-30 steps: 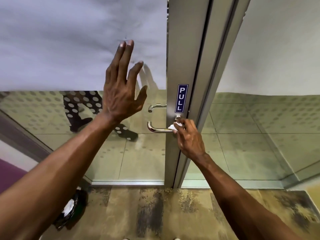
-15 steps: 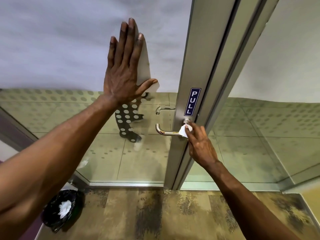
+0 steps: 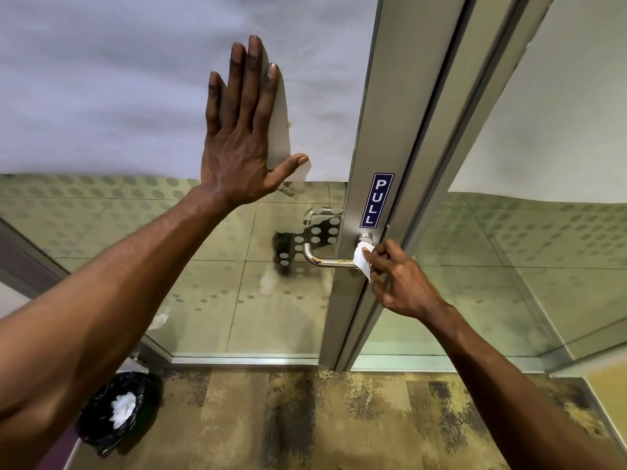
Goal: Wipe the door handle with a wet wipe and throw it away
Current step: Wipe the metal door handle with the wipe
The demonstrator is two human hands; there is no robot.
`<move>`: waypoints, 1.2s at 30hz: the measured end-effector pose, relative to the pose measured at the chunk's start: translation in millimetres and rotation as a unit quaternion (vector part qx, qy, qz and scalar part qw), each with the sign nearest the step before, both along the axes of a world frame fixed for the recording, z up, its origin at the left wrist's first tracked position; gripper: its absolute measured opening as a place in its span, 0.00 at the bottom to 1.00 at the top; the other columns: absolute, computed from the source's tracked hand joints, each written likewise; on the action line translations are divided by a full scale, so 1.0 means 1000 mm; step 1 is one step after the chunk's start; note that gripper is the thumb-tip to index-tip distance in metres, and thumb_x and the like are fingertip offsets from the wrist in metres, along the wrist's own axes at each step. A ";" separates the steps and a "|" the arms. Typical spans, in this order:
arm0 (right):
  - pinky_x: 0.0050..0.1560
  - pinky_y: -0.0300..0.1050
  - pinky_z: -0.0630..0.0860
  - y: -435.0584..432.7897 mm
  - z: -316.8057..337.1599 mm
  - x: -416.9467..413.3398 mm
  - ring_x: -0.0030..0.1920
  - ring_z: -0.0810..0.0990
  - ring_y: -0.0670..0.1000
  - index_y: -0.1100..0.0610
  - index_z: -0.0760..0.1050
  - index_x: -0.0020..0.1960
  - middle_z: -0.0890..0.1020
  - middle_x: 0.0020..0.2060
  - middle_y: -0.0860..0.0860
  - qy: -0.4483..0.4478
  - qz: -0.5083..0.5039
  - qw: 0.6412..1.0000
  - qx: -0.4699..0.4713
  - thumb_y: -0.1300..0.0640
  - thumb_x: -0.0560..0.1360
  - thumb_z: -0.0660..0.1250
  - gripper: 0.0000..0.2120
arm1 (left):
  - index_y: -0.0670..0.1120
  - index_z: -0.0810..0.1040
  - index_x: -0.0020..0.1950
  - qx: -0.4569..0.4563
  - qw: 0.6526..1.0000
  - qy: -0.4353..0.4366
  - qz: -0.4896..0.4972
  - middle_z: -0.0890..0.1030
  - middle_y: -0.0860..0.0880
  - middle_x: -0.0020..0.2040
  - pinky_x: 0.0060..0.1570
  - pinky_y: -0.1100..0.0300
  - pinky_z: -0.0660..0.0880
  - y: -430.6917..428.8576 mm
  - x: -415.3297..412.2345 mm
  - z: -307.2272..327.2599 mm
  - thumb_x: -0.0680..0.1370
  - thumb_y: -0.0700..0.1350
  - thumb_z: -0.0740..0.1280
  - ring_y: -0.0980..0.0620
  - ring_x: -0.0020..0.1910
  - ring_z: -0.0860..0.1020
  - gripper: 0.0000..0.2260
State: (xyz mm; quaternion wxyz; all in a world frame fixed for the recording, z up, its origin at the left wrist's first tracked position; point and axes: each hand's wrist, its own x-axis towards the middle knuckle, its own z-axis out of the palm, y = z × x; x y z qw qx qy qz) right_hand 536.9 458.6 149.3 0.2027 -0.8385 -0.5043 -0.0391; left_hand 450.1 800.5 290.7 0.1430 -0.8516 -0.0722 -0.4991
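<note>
A chrome lever door handle (image 3: 325,261) sticks out to the left from the metal door frame, under a blue PULL sticker (image 3: 376,200). My right hand (image 3: 403,283) pinches a small white wet wipe (image 3: 363,261) against the inner end of the handle, close to its round base. My left hand (image 3: 242,130) lies flat with fingers spread on the frosted upper part of the glass door, above and left of the handle. It holds nothing.
A black-lined waste bin (image 3: 115,410) with white crumpled wipes inside stands on the floor at the lower left, beside the door's corner. Patterned carpet (image 3: 305,418) covers the floor below. A fixed glass panel (image 3: 543,266) is to the right of the frame.
My left hand went from lifted off the glass to pressed flat on it. The view has shifted left and closer. My right hand keeps the wipe at the handle's base.
</note>
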 end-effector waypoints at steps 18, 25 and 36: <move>0.33 0.49 0.78 0.023 0.018 0.010 0.40 0.83 0.59 0.54 0.81 0.60 0.79 0.49 0.54 -0.139 0.009 0.985 -0.102 0.49 0.79 0.72 0.13 | 0.39 0.51 0.91 0.002 1.000 0.002 0.005 0.54 0.29 0.88 0.89 0.33 0.46 0.001 0.002 -0.001 0.81 0.77 0.61 0.45 0.89 0.35 0.53; 0.32 0.47 0.72 0.054 0.021 -0.028 0.37 0.84 0.60 0.58 0.84 0.48 0.80 0.45 0.54 -0.115 -0.078 0.981 -0.138 0.45 0.75 0.76 0.15 | 0.37 0.53 0.90 0.011 1.000 -0.008 0.011 0.55 0.28 0.87 0.89 0.41 0.36 0.001 0.002 -0.002 0.81 0.76 0.62 0.44 0.89 0.41 0.53; 0.37 0.49 0.70 0.134 0.034 -0.100 0.46 0.81 0.58 0.62 0.81 0.52 0.77 0.49 0.59 -0.070 -0.154 0.979 -0.116 0.72 0.76 0.62 0.12 | 0.40 0.46 0.92 0.011 1.000 -0.005 0.007 0.50 0.30 0.88 0.89 0.42 0.32 0.004 0.004 -0.003 0.81 0.76 0.62 0.46 0.89 0.30 0.55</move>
